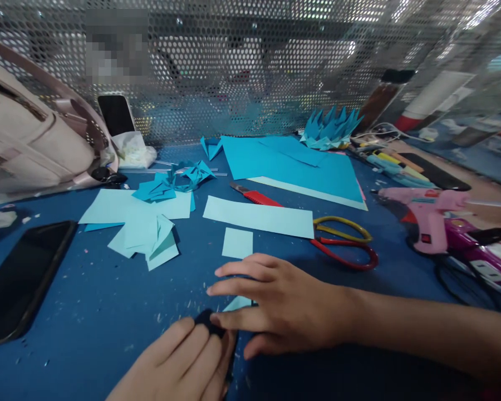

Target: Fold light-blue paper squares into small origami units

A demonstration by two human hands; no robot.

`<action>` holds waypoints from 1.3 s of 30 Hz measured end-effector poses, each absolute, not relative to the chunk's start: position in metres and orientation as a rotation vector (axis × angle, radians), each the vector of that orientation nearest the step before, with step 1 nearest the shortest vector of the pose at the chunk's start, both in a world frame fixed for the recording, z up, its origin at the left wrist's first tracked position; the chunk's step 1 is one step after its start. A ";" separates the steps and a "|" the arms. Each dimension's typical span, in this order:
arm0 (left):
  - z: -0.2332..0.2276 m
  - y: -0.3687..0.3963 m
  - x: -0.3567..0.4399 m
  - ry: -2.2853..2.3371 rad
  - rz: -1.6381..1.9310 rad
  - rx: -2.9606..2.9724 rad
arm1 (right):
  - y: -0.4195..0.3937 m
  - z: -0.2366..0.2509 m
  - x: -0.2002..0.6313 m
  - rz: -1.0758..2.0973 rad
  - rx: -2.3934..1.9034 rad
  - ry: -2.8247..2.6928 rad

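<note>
My right hand [286,303] is spread over the table, its fingers apart and reaching left. Under it, a small pale blue paper piece [237,304] shows in part. Beside it my left hand [179,356] is closed, its fingers curled; what they hold, if anything, is hidden. Something dark [209,318] shows between the two hands. Just beyond my right fingers lies a square of pale blue paper [237,243]. Behind that is a long pale strip [259,216], which covers part of the scissors [346,253] with red and yellow handles and of a red utility knife [261,197].
Cut pale papers [146,234] and folded blue pieces [158,186] lie left of centre. Blue sheets [284,159] and a spiky folded paper piece [329,128] are at the back. A phone [25,278] and bag [33,128] stand left; a pink glue gun [430,211] lies right.
</note>
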State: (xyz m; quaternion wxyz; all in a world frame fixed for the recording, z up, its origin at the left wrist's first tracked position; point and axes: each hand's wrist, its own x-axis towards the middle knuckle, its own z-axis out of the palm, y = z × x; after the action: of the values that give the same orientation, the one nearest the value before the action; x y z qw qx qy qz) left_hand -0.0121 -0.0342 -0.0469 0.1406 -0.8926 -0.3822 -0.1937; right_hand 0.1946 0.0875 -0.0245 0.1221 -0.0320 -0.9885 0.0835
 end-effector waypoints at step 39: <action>-0.039 -0.019 -0.018 -1.131 -0.629 -2.707 | 0.104 -0.025 0.201 0.106 0.077 -2.737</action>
State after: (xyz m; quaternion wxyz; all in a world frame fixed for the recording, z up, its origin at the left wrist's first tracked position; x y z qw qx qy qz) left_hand -0.0185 -0.0193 -0.0390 0.0703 -0.9000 -0.3759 -0.2090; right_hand 0.2013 0.1043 -0.0250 0.1996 0.0275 -0.9788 0.0378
